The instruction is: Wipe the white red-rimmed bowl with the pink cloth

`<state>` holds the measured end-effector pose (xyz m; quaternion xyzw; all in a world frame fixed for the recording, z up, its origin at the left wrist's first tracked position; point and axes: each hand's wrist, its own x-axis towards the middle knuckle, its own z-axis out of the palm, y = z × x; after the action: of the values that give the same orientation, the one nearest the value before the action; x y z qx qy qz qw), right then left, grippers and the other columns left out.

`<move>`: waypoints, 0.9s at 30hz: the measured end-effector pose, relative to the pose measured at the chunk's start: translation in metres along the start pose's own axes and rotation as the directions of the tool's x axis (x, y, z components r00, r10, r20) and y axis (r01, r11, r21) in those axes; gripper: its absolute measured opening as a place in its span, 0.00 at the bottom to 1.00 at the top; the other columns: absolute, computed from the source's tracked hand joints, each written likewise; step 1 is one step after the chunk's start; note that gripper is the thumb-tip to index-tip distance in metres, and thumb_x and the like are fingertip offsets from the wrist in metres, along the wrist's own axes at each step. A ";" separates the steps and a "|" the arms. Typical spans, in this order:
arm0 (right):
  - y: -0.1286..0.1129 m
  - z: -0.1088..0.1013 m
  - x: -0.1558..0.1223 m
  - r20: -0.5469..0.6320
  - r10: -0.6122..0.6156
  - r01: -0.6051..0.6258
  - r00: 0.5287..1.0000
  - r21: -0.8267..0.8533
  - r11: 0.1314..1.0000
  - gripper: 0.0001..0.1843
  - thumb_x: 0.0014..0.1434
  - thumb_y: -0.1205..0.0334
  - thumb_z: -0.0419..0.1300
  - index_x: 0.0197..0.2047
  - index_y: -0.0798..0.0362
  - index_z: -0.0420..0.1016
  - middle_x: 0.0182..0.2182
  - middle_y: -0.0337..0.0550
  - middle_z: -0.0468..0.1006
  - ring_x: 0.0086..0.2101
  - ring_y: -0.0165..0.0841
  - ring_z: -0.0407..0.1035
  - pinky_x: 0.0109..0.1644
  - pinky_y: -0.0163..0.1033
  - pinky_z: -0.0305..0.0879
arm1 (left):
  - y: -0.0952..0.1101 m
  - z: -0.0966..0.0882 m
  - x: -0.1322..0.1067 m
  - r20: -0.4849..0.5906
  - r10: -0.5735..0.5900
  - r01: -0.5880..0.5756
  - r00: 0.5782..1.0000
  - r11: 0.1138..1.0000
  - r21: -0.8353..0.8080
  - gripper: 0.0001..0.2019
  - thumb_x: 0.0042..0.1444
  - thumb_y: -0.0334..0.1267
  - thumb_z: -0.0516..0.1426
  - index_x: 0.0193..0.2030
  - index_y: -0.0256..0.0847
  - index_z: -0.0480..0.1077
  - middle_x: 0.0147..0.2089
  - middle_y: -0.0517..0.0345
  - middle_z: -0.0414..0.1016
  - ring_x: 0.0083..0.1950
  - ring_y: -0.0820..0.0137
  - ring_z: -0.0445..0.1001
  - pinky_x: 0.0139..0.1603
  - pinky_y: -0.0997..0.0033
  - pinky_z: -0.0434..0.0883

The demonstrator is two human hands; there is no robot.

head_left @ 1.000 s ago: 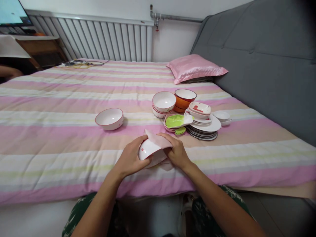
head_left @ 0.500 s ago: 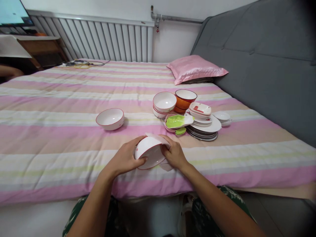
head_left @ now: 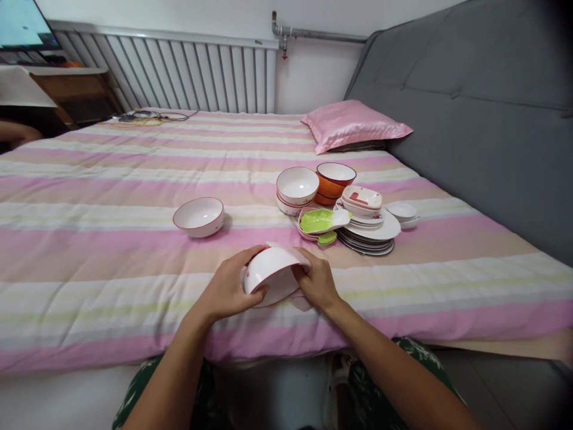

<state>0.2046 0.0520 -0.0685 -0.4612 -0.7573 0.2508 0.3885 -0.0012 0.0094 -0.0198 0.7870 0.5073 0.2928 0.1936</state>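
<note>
My left hand grips a white bowl with a red rim, tilted on its side just above the near edge of the striped bed. My right hand is closed on a pale pink cloth, pressing it against the bowl's right side. Most of the cloth is hidden under the bowl and the hand.
A single white bowl sits left of centre. To the right are stacked white bowls, an orange bowl, a green dish, stacked plates and small saucers. A pink pillow lies by the grey headboard.
The cloth that lay over the top of the bowl has slid to its right side and underneath. The bowl has turned in my hands, its white outside now facing up.
</note>
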 end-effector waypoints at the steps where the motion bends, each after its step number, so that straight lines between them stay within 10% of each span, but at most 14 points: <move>1: -0.001 -0.003 0.000 -0.033 -0.026 0.026 0.999 -0.005 1.000 0.23 0.52 0.70 0.52 0.51 0.49 0.71 0.42 0.41 0.80 0.40 0.39 0.75 0.42 0.39 0.69 | 0.001 0.002 0.000 -0.017 0.022 -0.022 1.000 1.000 0.002 0.34 0.44 0.36 0.60 0.61 0.41 0.58 0.60 0.48 0.66 0.59 0.55 0.66 0.59 0.56 0.64; 6: -0.001 -0.015 0.000 -0.249 -0.253 0.229 0.935 -0.121 0.966 0.22 0.54 0.67 0.51 0.52 0.53 0.71 0.48 0.47 0.77 0.47 0.39 0.72 0.50 0.39 0.66 | 0.005 0.024 0.003 -0.116 0.103 -0.105 0.988 0.994 -0.012 0.37 0.45 0.35 0.60 0.63 0.40 0.51 0.60 0.46 0.62 0.60 0.58 0.64 0.60 0.58 0.63; 11: -0.001 -0.015 -0.002 -0.199 -0.396 0.333 0.896 -0.286 0.898 0.21 0.58 0.69 0.48 0.53 0.53 0.71 0.48 0.48 0.77 0.48 0.37 0.71 0.51 0.40 0.66 | 0.007 0.035 0.006 -0.120 0.084 -0.090 0.989 0.995 -0.046 0.35 0.48 0.41 0.61 0.61 0.39 0.52 0.57 0.44 0.63 0.57 0.57 0.65 0.56 0.57 0.66; 27: 0.001 -0.010 0.001 -0.112 -0.177 0.169 0.978 -0.076 0.983 0.27 0.48 0.71 0.50 0.52 0.52 0.70 0.48 0.44 0.77 0.48 0.38 0.71 0.51 0.39 0.65 | 0.001 0.028 0.001 -0.110 0.030 -0.027 0.993 0.999 0.034 0.36 0.48 0.48 0.61 0.61 0.40 0.53 0.58 0.43 0.65 0.57 0.53 0.67 0.57 0.53 0.66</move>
<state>0.2133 0.0538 -0.0630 -0.4201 -0.7782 0.1631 0.4374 0.0184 0.0100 -0.0396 0.7798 0.5107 0.3305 0.1481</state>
